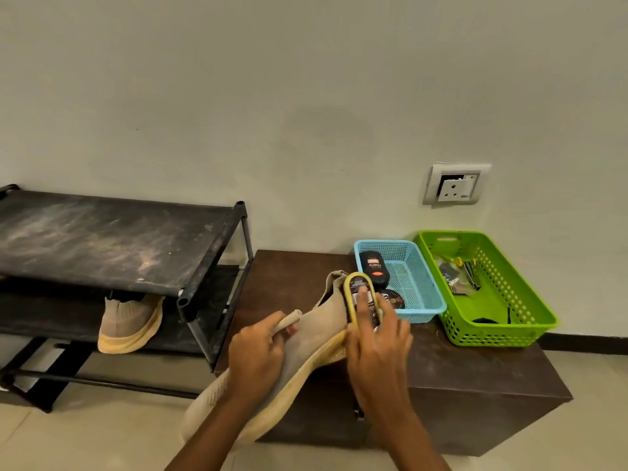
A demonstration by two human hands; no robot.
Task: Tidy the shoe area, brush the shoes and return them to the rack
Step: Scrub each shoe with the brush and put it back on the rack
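A beige knit shoe (316,338) with a yellowed sole is held tilted over the front of a dark brown cabinet (475,375). My left hand (258,358) grips it at the tongue and collar. My right hand (377,341) holds a shoe brush (356,294) with a yellow rim against the heel side of the shoe. The matching beige shoe (129,326) stands on the middle shelf of the black shoe rack (112,239) at the left.
A blue basket (418,283) on the cabinet holds a black polish bottle (373,266) and a round polish tin (394,299). Beside it to the right a green basket (503,300) holds small tools. A wall socket (457,185) is above. The rack's top shelf is dusty.
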